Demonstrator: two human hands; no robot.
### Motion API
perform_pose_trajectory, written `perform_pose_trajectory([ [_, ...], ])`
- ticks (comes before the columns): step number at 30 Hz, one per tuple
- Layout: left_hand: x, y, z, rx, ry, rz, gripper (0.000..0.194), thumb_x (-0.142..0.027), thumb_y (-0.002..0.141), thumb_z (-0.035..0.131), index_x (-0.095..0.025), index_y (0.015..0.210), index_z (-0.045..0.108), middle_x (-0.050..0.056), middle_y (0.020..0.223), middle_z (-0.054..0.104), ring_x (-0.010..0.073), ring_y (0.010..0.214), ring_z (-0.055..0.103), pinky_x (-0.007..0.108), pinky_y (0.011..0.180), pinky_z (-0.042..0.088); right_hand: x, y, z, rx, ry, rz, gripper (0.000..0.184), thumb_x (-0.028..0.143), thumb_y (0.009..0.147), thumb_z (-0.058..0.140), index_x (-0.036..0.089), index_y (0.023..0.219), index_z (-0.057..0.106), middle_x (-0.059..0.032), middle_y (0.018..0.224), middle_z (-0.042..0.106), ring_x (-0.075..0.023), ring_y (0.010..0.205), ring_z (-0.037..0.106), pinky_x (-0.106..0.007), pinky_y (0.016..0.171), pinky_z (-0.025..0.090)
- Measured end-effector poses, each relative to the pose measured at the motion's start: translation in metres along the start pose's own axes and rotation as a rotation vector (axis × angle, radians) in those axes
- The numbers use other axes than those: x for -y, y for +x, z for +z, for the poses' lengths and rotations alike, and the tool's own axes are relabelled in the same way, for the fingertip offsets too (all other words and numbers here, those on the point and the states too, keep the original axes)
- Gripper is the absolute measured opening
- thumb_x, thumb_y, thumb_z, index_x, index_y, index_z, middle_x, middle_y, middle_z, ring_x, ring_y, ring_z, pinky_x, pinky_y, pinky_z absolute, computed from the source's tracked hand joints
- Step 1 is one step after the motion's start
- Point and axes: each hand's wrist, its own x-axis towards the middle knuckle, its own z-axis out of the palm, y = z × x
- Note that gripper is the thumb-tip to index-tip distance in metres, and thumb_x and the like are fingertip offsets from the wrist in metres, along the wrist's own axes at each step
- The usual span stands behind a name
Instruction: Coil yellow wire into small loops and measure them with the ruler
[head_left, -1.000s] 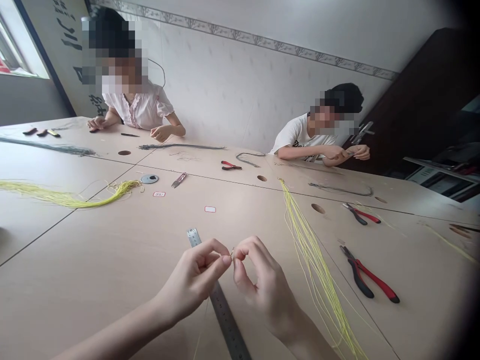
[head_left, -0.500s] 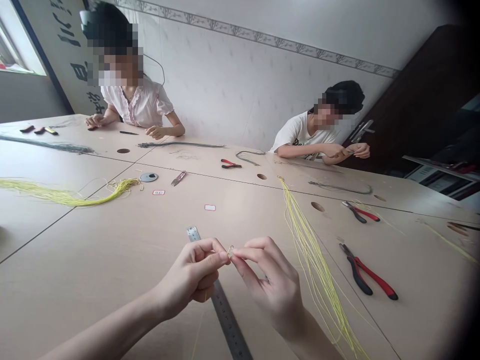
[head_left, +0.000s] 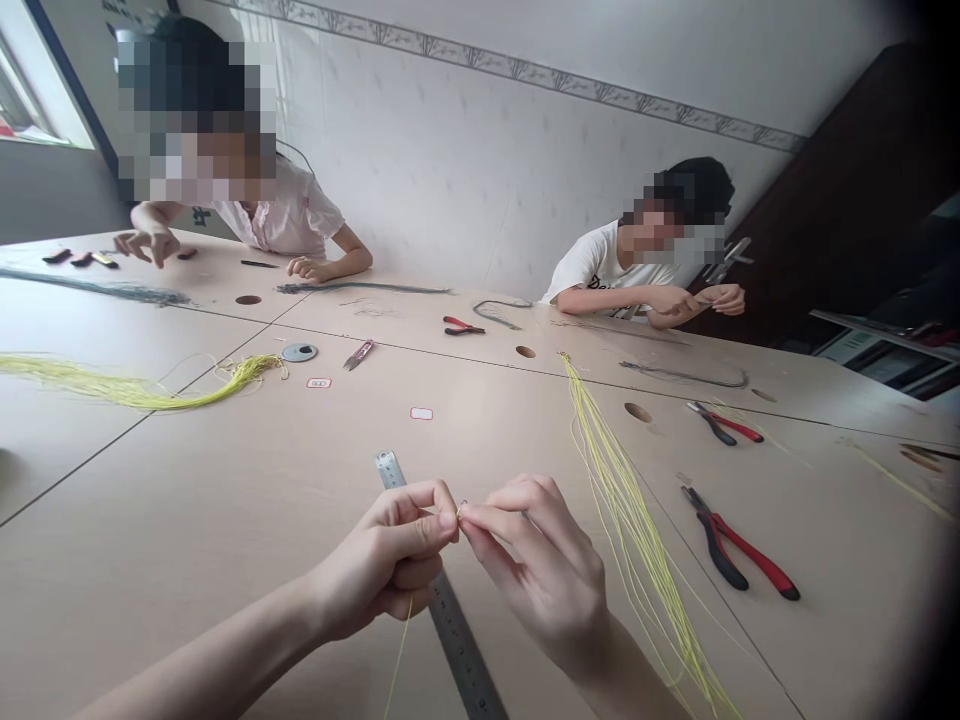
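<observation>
My left hand [head_left: 409, 550] is closed, thumb and forefinger pinching a thin yellow cord [head_left: 399, 655] whose tail hangs below the fist. Fingertip to fingertip with it, my right hand [head_left: 551, 565] pinches the same cord, where a tiny loop pokes up between the hands. Details of the loop are too small to make out. Under both hands a steel ruler [head_left: 469, 650] lies slantwise on the table. To the right of my right hand stretches a bundle of yellow cords [head_left: 622, 480].
Red-and-black pliers [head_left: 739, 545] lie at right, with smaller pliers [head_left: 724, 422] beyond. Thread snips [head_left: 359, 355] and another yellow bundle [head_left: 187, 400] are at left. Across the table [head_left: 247, 520] sit two people, one reaching toward small dark-handled tools [head_left: 81, 258], the other handling something thin.
The loop between my fingertips has become smaller, and my hands stay pinched together. The person at far left has leaned over and moved a hand leftward.
</observation>
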Motion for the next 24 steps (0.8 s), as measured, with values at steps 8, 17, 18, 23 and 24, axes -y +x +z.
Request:
perform_pose_trajectory([
  [8, -0.0008, -0.0004, 0.0006, 0.037, 0.027, 0.02, 0.036, -0.041, 0.081, 0.068, -0.02, 0.069, 0.042, -0.013, 0.045, 0.017, 0.0004, 0.037, 0.006, 0.009, 0.032, 0.013, 0.0019, 0.0023, 0.0004, 0.002, 0.0, -0.01, 0.018, 0.001, 0.082, 0.061, 0.014, 0.095, 0.061, -0.0059, 0.075, 0.058, -0.0155, 0.071, 0.053, -0.032, 0.061, 0.045],
  [17, -0.0027, -0.0007, 0.0004, 0.05, 0.101, 0.045, 0.036, -0.044, 0.081, 0.067, -0.019, 0.069, 0.044, -0.014, 0.044, 0.017, 0.0001, 0.036, 0.007, 0.009, 0.032, 0.014, 0.0009, 0.0009, 0.0004, 0.033, 0.031, 0.048, 0.015, 0.004, 0.085, 0.058, 0.016, 0.095, 0.061, -0.0046, 0.078, 0.059, -0.0148, 0.072, 0.053, -0.03, 0.064, 0.047],
  [18, -0.0028, -0.001, 0.0005, 0.049, 0.11, 0.043, 0.036, -0.044, 0.081, 0.067, -0.019, 0.069, 0.044, -0.014, 0.044, 0.017, 0.0002, 0.037, 0.008, 0.009, 0.032, 0.014, 0.0009, 0.0009, 0.0, 0.041, 0.035, 0.05, 0.015, 0.005, 0.086, 0.057, 0.016, 0.094, 0.061, -0.0047, 0.078, 0.059, -0.0148, 0.073, 0.053, -0.03, 0.065, 0.047],
  [23, -0.0025, -0.0007, 0.0001, 0.033, 0.166, 0.037, 0.039, -0.047, 0.08, 0.067, -0.02, 0.069, 0.042, -0.014, 0.044, 0.018, 0.0002, 0.037, 0.008, 0.01, 0.033, 0.014, 0.0009, 0.0014, -0.0019, 0.071, 0.019, 0.028, 0.014, 0.004, 0.085, 0.057, 0.016, 0.092, 0.058, -0.0052, 0.079, 0.058, -0.0154, 0.074, 0.052, -0.03, 0.066, 0.047],
  [24, -0.0023, -0.0003, 0.0002, 0.027, 0.181, 0.038, 0.039, -0.048, 0.079, 0.067, -0.02, 0.069, 0.043, -0.014, 0.044, 0.018, 0.0002, 0.037, 0.008, 0.01, 0.033, 0.014, 0.0008, 0.0017, -0.002, 0.074, 0.009, 0.016, 0.014, 0.003, 0.085, 0.057, 0.016, 0.091, 0.057, -0.0049, 0.078, 0.058, -0.0153, 0.074, 0.052, -0.03, 0.066, 0.046],
])
